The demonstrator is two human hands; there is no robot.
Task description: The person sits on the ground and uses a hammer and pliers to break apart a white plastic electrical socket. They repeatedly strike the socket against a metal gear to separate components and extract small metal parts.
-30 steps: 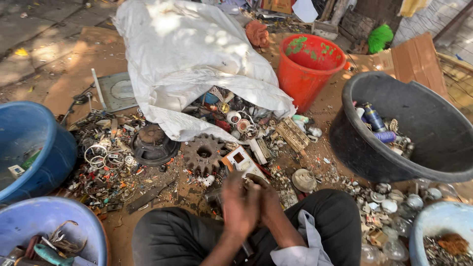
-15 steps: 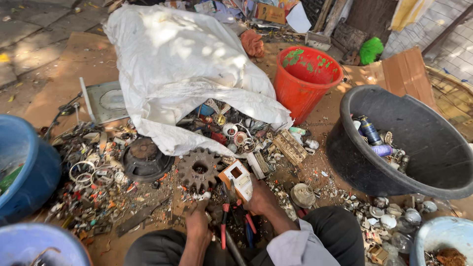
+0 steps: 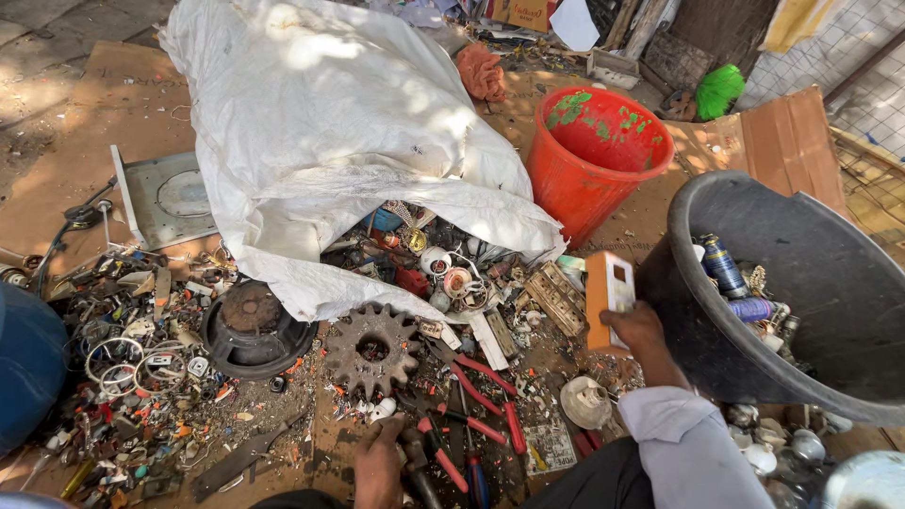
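Orange-and-white box (image 3: 609, 297) is held at centre right. Red bucket (image 3: 592, 160) with green paint smears is seen at upper centre. Black tub (image 3: 811, 283) is seen at right. White sack (image 3: 330, 123) is spread across upper centre. Rust-brown gear (image 3: 372, 349) is seen at lower centre, red-handled pliers (image 3: 490, 401) beside it. Blue tub (image 3: 24, 368) is seen at left edge. Green bag (image 3: 718, 90) is seen at upper right.

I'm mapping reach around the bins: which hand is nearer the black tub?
Right. The right hand, holding an orange box, is just beside the black tub wall. The left hand is well off, low among the pliers.
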